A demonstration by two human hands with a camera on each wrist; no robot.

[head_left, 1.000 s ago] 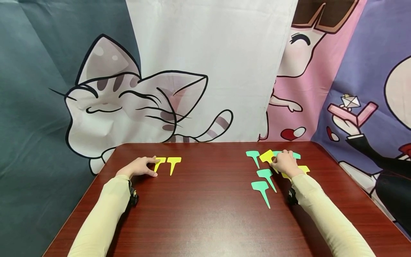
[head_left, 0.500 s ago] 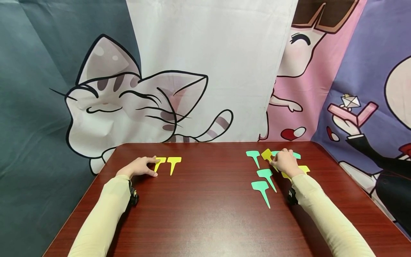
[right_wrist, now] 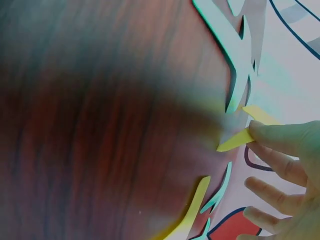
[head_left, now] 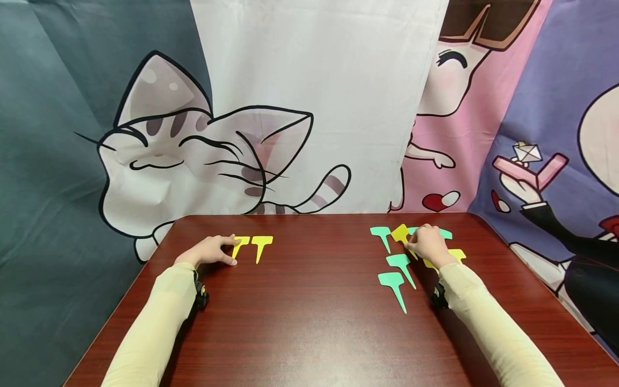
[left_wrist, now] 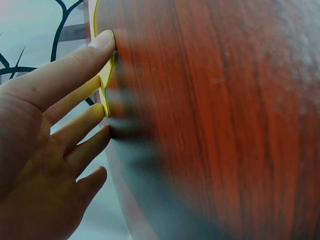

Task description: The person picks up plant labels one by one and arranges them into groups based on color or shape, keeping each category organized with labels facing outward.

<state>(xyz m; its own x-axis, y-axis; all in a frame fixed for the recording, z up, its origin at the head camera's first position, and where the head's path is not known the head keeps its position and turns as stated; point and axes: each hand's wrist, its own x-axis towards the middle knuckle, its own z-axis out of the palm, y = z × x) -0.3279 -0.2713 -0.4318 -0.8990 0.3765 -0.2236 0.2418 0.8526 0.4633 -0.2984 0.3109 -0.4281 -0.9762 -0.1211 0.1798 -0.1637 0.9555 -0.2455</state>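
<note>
In the head view my left hand (head_left: pixel 210 251) rests at the far left of the table, its thumb and fingers spread about a yellow T-shaped plant label (head_left: pixel 243 241). The left wrist view has the fingers, fairly straight, touching that label (left_wrist: pixel 107 80). A second yellow label (head_left: pixel 263 242) lies just right of it. At the far right, my right hand (head_left: pixel 429 246) pinches another yellow label (head_left: pixel 400 233) between thumb and index finger. This label (right_wrist: pixel 235 140) is raised off the table in the right wrist view. The hand partly hides several labels.
Green labels lie around the right hand: one at the back (head_left: pixel 380 232), a middle one (head_left: pixel 398 262) and a nearer one (head_left: pixel 391 279). More green (head_left: pixel 445 234) and yellow labels (head_left: pixel 456 254) show beside that hand. A printed cloth (head_left: pixel 314 70) hangs behind the brown table (head_left: pixel 309 322).
The yellow label in my right hand has been lifted and tilted, with its head turned slightly. My left hand and the labels lying on the table have stayed in place.
</note>
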